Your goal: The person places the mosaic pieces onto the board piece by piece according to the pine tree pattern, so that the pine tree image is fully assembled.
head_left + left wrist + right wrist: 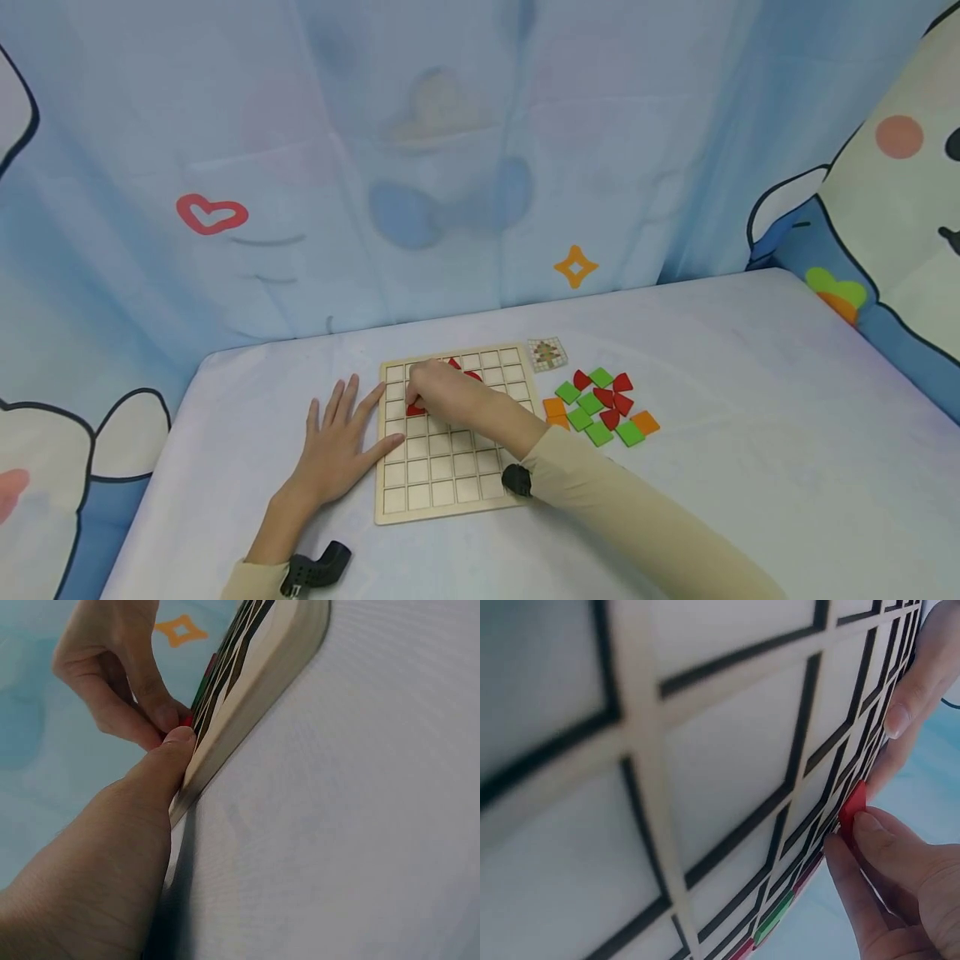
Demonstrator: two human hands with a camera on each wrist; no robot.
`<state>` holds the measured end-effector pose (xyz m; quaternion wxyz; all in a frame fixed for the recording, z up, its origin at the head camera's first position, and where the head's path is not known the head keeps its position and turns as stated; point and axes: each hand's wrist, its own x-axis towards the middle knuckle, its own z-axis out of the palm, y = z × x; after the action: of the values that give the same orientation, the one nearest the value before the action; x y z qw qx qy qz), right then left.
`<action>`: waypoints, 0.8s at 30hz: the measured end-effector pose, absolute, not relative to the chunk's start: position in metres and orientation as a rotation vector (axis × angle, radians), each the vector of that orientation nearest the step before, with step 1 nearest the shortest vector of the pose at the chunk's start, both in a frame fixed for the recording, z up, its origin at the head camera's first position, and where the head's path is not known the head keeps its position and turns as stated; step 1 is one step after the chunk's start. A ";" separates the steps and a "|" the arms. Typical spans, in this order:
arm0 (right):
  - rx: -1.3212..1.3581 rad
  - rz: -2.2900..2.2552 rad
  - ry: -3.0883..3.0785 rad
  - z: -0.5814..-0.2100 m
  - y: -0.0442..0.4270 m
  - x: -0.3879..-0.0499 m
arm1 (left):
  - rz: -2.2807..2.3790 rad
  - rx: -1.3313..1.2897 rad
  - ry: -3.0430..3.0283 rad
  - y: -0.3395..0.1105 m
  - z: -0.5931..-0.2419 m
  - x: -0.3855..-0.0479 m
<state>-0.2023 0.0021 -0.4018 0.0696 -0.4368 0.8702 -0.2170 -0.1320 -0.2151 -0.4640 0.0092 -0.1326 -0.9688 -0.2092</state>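
Note:
A wooden grid board (420,500) of square cells lies on the table. My right hand (450,393) reaches across its upper left part and pinches a small red piece (853,804) between thumb and fingers, low against the grid. My left hand (333,450) lies spread at the board's left side, with its thumb and a fingertip touching the edge. In the right wrist view, a green piece (772,916) and red ones sit in cells beyond the held piece. The right hand hides part of the board in the head view.
Loose green pieces (599,433), red pieces (623,382) and orange pieces (645,422) lie scattered right of the board. A small pattern card (547,354) sits by its upper right corner. Behind the white-covered table (750,400) hangs a blue printed curtain (450,275).

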 end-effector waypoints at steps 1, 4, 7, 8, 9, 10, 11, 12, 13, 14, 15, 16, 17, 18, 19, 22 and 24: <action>-1.320 -0.643 2.626 -0.402 0.002 -0.202 | -0.654 -0.413 -3.027 -0.215 -0.464 -0.132; -1.327 -0.617 2.644 -0.402 0.002 -0.202 | -0.656 -0.417 -3.024 -0.214 -0.464 -0.132; -1.321 -0.599 2.656 -0.402 0.001 -0.202 | -0.649 -0.417 -3.025 -0.214 -0.463 -0.132; -1.320 -0.595 2.659 -0.402 0.000 -0.202 | -0.646 -0.417 -3.025 -0.214 -0.462 -0.132; -1.323 -0.584 2.665 -0.402 0.000 -0.202 | -0.641 -0.416 -3.027 -0.214 -0.462 -0.133; -1.327 -0.573 2.670 -0.402 -0.001 -0.201 | -0.644 -0.413 -3.028 -0.215 -0.462 -0.133; -1.335 -0.565 2.672 -0.402 -0.002 -0.201 | -0.642 -0.413 -3.028 -0.215 -0.462 -0.133; -1.350 -0.546 2.678 -0.403 -0.002 -0.201 | -0.640 -0.413 -3.029 -0.215 -0.462 -0.133; -1.362 -0.533 2.683 -0.403 -0.002 -0.201 | -0.643 -0.410 -3.030 -0.215 -0.463 -0.133; -1.369 -0.517 2.689 -0.403 -0.003 -0.201 | -0.644 -0.409 -3.031 -0.215 -0.463 -0.133; -1.381 -0.505 2.694 -0.403 -0.003 -0.200 | -0.645 -0.408 -3.031 -0.215 -0.463 -0.133; -1.386 -0.501 2.696 -0.404 -0.003 -0.200 | -0.646 -0.407 -3.032 -0.215 -0.463 -0.133; -1.389 -0.498 2.699 -0.404 -0.003 -0.200 | -0.646 -0.405 -3.033 -0.214 -0.463 -0.133; -1.388 -0.497 2.702 -0.404 -0.003 -0.199 | -0.647 -0.403 -3.033 -0.215 -0.463 -0.133; -1.381 -0.507 2.700 -0.404 -0.003 -0.199 | -0.648 -0.401 -3.033 -0.215 -0.463 -0.133; -1.344 -0.519 2.697 -0.404 -0.003 -0.197 | -0.641 -0.401 -3.035 -0.214 -0.463 -0.133; -1.318 -0.531 2.685 -0.403 -0.001 -0.195 | -0.639 -0.402 -3.036 -0.214 -0.463 -0.132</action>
<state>-0.1950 -0.0013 -0.4033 0.0519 -0.4333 0.8827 -0.1745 -0.1320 -0.2142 -0.4629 0.0064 -0.1284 -0.9704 -0.2044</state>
